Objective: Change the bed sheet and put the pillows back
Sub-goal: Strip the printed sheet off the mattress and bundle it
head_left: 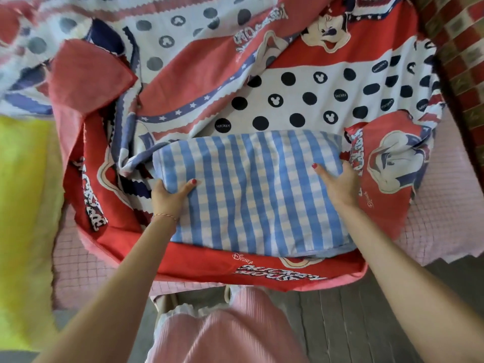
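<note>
A folded blue-and-white checked sheet (251, 195) lies in front of me on top of a rumpled red, white and blue cartoon-print sheet (301, 82) that covers the bed. My left hand (169, 196) grips the folded sheet's left edge, thumb on top and fingers tucked under. My right hand (337, 179) holds its right edge the same way, thumb lying on the checked cloth. No pillows are in view.
A pink quilted mattress cover (442, 205) shows at the bed's right and left front. Yellow fabric (23, 205) lies at the left. A red and brown tiled wall (461, 48) stands at the right. Grey floorboards (353, 310) run below the bed's front edge.
</note>
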